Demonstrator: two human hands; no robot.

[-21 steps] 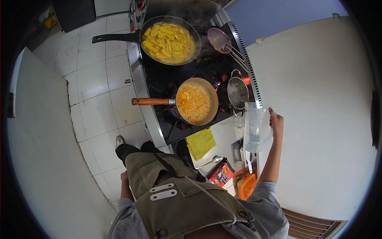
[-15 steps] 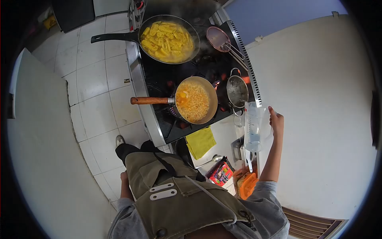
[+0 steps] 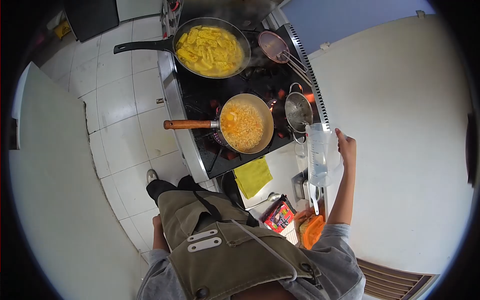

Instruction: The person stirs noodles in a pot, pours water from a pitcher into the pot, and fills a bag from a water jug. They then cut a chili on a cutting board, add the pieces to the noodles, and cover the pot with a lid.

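My right hand [image 3: 346, 146] grips the handle of a clear plastic measuring jug [image 3: 318, 160] with marks on its side and some clear liquid low inside. The jug's rim is beside a small two-handled metal pot [image 3: 298, 111] at the right of the stove. Down at my side, next to the apron, hangs my left hand [image 3: 158, 221]; its fingers are mostly hidden. On a lit burner sits a saucepan [image 3: 268, 127] with a wooden handle, holding noodles [image 3: 245, 130] in orange broth and what looks like an egg yolk [image 3: 230, 116].
A black-handled frying pan [image 3: 175, 46] with yellow pieces in liquid steams at the back. Sieves [image 3: 273, 47] lie by the vent edge. Near me are a yellow-green cloth [image 3: 252, 176], a metal ladle [image 3: 273, 197], a red packet [image 3: 280, 216] and an orange bag [image 3: 313, 231].
My right hand and the jug have shifted slightly toward the back of the stove. The noodles have moved a little in the broth. My left hand stays at my side.
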